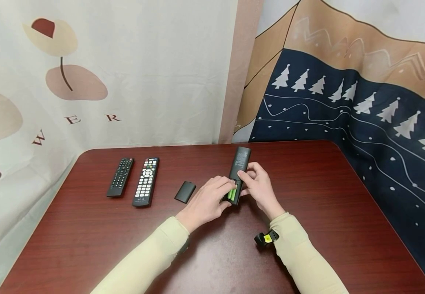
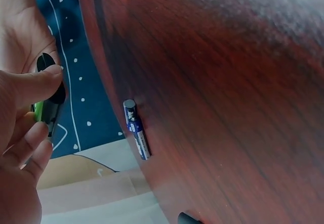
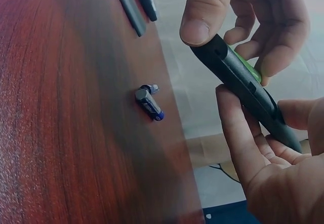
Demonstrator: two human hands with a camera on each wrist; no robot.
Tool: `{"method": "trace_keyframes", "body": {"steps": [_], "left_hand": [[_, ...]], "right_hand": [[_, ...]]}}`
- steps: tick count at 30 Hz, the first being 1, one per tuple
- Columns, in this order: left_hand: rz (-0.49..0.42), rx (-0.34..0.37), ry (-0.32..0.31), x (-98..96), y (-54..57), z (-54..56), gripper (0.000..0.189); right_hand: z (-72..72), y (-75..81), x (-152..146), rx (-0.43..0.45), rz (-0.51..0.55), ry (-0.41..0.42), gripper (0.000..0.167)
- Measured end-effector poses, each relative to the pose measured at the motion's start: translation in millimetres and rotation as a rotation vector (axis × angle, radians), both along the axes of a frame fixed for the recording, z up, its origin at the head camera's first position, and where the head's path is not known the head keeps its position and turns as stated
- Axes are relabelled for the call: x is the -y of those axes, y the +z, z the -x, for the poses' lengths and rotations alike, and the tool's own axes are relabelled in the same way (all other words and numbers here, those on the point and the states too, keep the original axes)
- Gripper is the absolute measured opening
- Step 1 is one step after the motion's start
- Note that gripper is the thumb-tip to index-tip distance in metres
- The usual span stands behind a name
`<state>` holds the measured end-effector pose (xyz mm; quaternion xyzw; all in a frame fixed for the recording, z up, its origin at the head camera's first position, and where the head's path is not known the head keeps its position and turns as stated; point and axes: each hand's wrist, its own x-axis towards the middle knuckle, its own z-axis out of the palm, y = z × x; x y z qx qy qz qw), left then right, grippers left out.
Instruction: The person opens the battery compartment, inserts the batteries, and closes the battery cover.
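A black remote control (image 1: 240,160) is tilted up off the table, its back facing me. My right hand (image 1: 261,188) grips it along the side, thumb on the back and fingers underneath. Green batteries (image 1: 231,194) lie in its uncovered battery compartment at the near end. Reaching over that end, my left hand (image 1: 208,199) pinches the remote. Its thumb (image 3: 205,24) lies on the remote's end, while its fingertips touch a green battery (image 3: 248,66) in the right wrist view. A black battery cover (image 1: 185,192) rests on the table left of this hand.
Two more black remotes, one smaller (image 1: 120,177) and one with white buttons (image 1: 146,181), lie on the left of the brown table (image 1: 308,183). Blue-and-silver batteries (image 2: 137,130) lie on the tabletop in both wrist views. Curtains (image 1: 161,81) hang behind the table.
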<state>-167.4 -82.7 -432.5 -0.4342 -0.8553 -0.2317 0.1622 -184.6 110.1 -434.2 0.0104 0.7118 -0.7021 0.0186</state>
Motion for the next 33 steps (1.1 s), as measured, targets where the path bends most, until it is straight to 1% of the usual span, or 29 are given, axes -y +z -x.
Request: {"method": "trace_keyframes", "body": {"steps": [7,16,21,27,33], "left_hand": [[-0.007,-0.067,-0.001,1.6,-1.4,-1.6,0.051],[0.011,-0.161,-0.01,3.7,-4.7,-0.2,0.048],[0.027,-0.216,-0.009,4.1,-4.3,0.1,0.043],[0.047,-0.262,-0.02,4.1,-5.4,0.9,0.038],[0.06,-0.291,-0.017,4.8,-7.0,1.6,0.036]], "right_hand": [[-0.4,0.4,-1.3,0.008,0.008,-0.002,0.024],[0.4,1.2,-2.0,0.032,0.015,-0.01,0.024],[0.7,1.2,-2.4,0.034,0.014,-0.01,0.023],[0.6,1.0,-2.2,0.04,0.021,-0.018,0.023],[0.2,1.4,-2.7,0.044,0.028,-0.019,0.023]]}}
